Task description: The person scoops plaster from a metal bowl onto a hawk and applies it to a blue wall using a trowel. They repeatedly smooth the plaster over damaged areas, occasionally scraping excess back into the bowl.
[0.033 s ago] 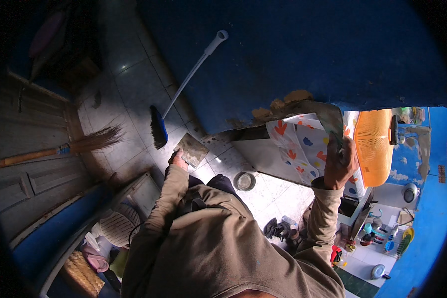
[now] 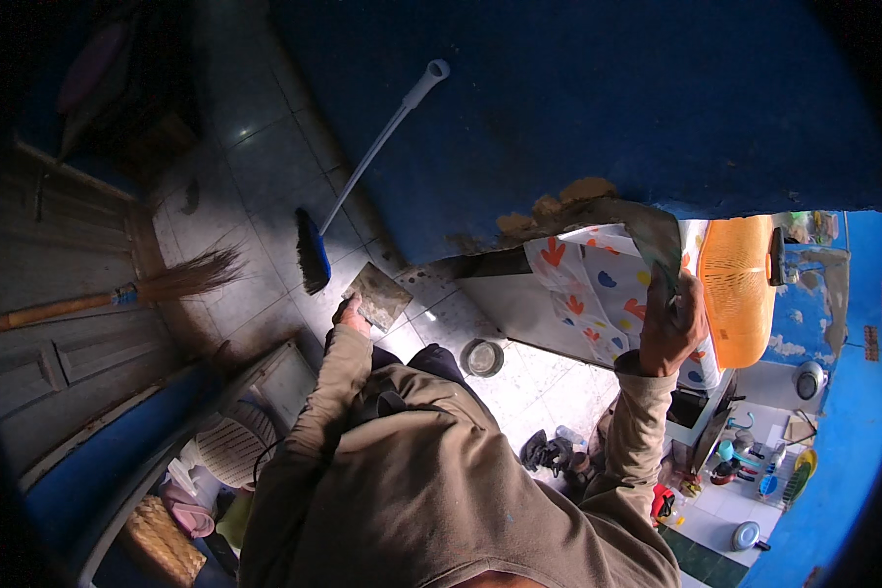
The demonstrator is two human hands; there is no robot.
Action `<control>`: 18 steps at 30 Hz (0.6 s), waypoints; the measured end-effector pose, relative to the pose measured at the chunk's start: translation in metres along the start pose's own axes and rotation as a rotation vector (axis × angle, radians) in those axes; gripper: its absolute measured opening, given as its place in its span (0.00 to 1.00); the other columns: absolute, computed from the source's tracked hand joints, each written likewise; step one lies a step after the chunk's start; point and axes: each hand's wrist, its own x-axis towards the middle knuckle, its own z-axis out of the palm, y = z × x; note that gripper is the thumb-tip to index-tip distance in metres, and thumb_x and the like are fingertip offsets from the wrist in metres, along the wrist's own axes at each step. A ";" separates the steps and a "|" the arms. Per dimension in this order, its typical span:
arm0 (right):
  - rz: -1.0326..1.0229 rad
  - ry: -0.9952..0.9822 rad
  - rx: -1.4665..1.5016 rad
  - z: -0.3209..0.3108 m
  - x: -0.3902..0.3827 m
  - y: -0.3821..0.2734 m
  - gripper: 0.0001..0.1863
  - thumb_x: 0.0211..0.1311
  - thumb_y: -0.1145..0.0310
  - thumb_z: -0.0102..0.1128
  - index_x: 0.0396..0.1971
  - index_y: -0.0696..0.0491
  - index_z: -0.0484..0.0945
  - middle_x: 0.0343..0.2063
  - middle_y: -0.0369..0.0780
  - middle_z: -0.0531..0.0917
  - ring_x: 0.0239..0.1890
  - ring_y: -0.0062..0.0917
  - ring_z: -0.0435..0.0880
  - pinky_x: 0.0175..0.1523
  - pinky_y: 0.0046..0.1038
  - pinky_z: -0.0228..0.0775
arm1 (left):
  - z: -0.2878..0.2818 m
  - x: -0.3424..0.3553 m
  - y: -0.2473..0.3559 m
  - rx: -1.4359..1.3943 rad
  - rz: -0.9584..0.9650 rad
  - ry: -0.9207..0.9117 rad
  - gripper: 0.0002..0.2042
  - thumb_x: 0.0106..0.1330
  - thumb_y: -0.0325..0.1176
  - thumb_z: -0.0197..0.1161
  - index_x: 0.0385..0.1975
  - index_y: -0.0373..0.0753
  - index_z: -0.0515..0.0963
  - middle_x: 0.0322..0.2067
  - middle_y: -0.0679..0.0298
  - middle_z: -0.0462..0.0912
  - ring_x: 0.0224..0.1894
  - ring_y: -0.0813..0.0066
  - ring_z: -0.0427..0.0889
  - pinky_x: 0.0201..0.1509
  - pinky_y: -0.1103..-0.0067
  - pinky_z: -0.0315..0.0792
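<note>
My left hand (image 2: pixel 351 314) grips the edge of a flat, square board (image 2: pixel 382 298) smeared with grey-brown material, held low in front of my body. On the right, my right hand (image 2: pixel 674 328) is raised and closed around a small dark tool (image 2: pixel 668 289) whose kind I cannot make out. It is at the lower end of a grey plaster strip (image 2: pixel 652 227) along the broken edge of the blue wall (image 2: pixel 559 108). Brown patches of bare wall (image 2: pixel 583 190) show left of that strip.
A long-handled broom (image 2: pixel 314 257) leans against the wall; a straw broom (image 2: pixel 191 274) lies by the wooden door (image 2: pixel 69 294). A round metal pan (image 2: pixel 482 358) sits on the tiled floor. Patterned cloth (image 2: pixel 588 279), an orange plastic piece (image 2: pixel 740 289) and kitchen utensils (image 2: pixel 745 461) are at right.
My right hand has shifted very slightly at the plaster strip. My left hand and the board stay as they were.
</note>
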 end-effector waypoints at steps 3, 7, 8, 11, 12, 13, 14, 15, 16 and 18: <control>0.035 -0.021 0.066 -0.002 -0.004 -0.001 0.10 0.54 0.76 0.68 0.34 0.57 0.76 0.22 0.41 0.80 0.22 0.24 0.79 0.28 0.25 0.69 | -0.011 0.020 -0.011 0.006 0.072 -0.007 0.22 0.61 0.55 0.59 0.44 0.44 0.76 0.37 0.61 0.81 0.35 0.65 0.78 0.39 0.70 0.73; 0.011 -0.217 0.121 0.005 -0.020 0.006 0.10 0.51 0.77 0.65 0.33 0.56 0.74 0.23 0.42 0.77 0.24 0.35 0.80 0.30 0.28 0.72 | 0.009 -0.006 -0.005 0.050 0.180 0.044 0.24 0.60 0.61 0.57 0.39 0.43 0.76 0.30 0.60 0.80 0.27 0.66 0.77 0.29 0.71 0.72; 0.021 -0.256 0.103 0.008 -0.022 0.004 0.10 0.50 0.77 0.65 0.32 0.55 0.74 0.23 0.42 0.76 0.24 0.36 0.79 0.30 0.28 0.71 | 0.012 -0.012 -0.003 0.048 0.181 0.051 0.23 0.61 0.59 0.57 0.40 0.43 0.76 0.31 0.60 0.80 0.29 0.66 0.78 0.31 0.70 0.72; -0.029 -0.279 0.061 0.020 -0.025 0.008 0.10 0.51 0.74 0.65 0.31 0.55 0.73 0.24 0.42 0.75 0.24 0.37 0.78 0.29 0.29 0.71 | 0.016 -0.025 0.005 0.017 0.158 0.018 0.21 0.61 0.53 0.59 0.42 0.42 0.76 0.35 0.60 0.80 0.34 0.65 0.78 0.37 0.69 0.73; -0.039 -0.266 0.050 0.024 -0.024 0.009 0.10 0.51 0.74 0.64 0.31 0.55 0.73 0.24 0.42 0.75 0.24 0.36 0.78 0.29 0.29 0.71 | 0.016 -0.028 0.007 0.005 0.149 0.006 0.20 0.61 0.52 0.60 0.43 0.41 0.76 0.37 0.60 0.80 0.35 0.65 0.79 0.39 0.69 0.73; -0.048 -0.252 0.039 0.026 -0.023 0.010 0.10 0.52 0.73 0.64 0.31 0.54 0.73 0.24 0.42 0.75 0.24 0.36 0.78 0.29 0.29 0.71 | 0.015 -0.031 0.010 -0.005 0.143 -0.006 0.20 0.61 0.50 0.61 0.44 0.41 0.76 0.38 0.60 0.80 0.37 0.65 0.79 0.41 0.69 0.73; -0.053 -0.240 0.006 0.027 -0.022 0.010 0.09 0.53 0.72 0.64 0.32 0.54 0.73 0.24 0.42 0.76 0.24 0.36 0.79 0.29 0.29 0.71 | 0.015 -0.033 0.011 -0.012 0.137 -0.017 0.19 0.61 0.48 0.61 0.45 0.40 0.76 0.40 0.60 0.80 0.39 0.64 0.79 0.43 0.68 0.73; -0.050 -0.230 -0.004 0.026 -0.019 0.009 0.09 0.53 0.72 0.64 0.32 0.54 0.73 0.24 0.42 0.76 0.24 0.37 0.79 0.29 0.29 0.71 | 0.016 -0.035 0.012 -0.013 0.134 -0.021 0.19 0.62 0.46 0.62 0.45 0.40 0.76 0.41 0.60 0.80 0.40 0.64 0.79 0.45 0.68 0.73; -0.048 -0.219 -0.014 0.024 -0.015 0.007 0.09 0.53 0.72 0.64 0.32 0.54 0.73 0.24 0.42 0.76 0.24 0.37 0.79 0.29 0.29 0.72 | 0.016 -0.038 0.014 -0.016 0.137 -0.024 0.18 0.62 0.44 0.62 0.46 0.39 0.76 0.42 0.60 0.80 0.42 0.64 0.79 0.48 0.68 0.73; -0.033 -0.226 -0.027 0.020 -0.011 0.005 0.10 0.52 0.73 0.65 0.33 0.54 0.74 0.25 0.42 0.77 0.25 0.37 0.80 0.30 0.30 0.72 | 0.014 -0.032 0.014 -0.022 0.151 0.000 0.18 0.61 0.42 0.63 0.47 0.39 0.76 0.44 0.60 0.80 0.43 0.63 0.79 0.50 0.67 0.73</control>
